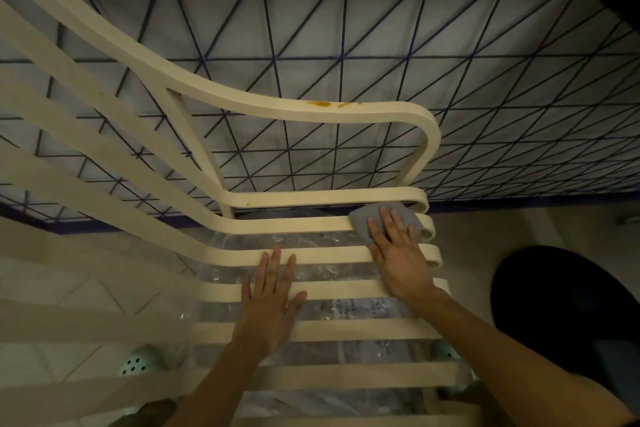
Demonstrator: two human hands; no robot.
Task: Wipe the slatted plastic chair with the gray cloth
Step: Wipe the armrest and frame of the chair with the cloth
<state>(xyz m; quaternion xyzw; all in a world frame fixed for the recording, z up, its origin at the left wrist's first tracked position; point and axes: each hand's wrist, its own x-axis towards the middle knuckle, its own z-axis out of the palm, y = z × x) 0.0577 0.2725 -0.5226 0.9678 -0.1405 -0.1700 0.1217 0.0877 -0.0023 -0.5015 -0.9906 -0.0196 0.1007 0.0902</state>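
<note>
The right grip point(398, 258) is lying wide and flat, its fingers point(394, 218) straight and spread, pressing the cloth point(363, 220) down onto the chair point(346, 329). It is not curling round anything. The gray cloth is sitting bunched under the fingertips at the right end of the seat, on the second slat from the far edge, and its top edge is touching the slat beyond. The palm is crossing the third slat and the wrist is passing over the fourth.

The left grip point(270, 305) is also lying wide, holding nothing. Its straight, slightly spread fingers are reaching to the third slat, and the palm is resting on the two slats nearer the person. The two grips are lying near each other but apart.

The cream slats are running side to side and curling at their right ends. The armrest point(277, 107) is looping above the far slats, and an orange stain point(325, 103) is showing on its top.

Clear plastic point(311, 243) is showing through the gaps under the seat. A mint-green holed shoe point(136, 362) is lying below the seat on the left; another point(445, 352) is peeking out on the right. A dark round thing point(568, 305) is sitting on the floor point(69, 288) to the right. Beyond the chair, a pale panel point(381, 28) crossed by dark lines is filling the background.
</note>
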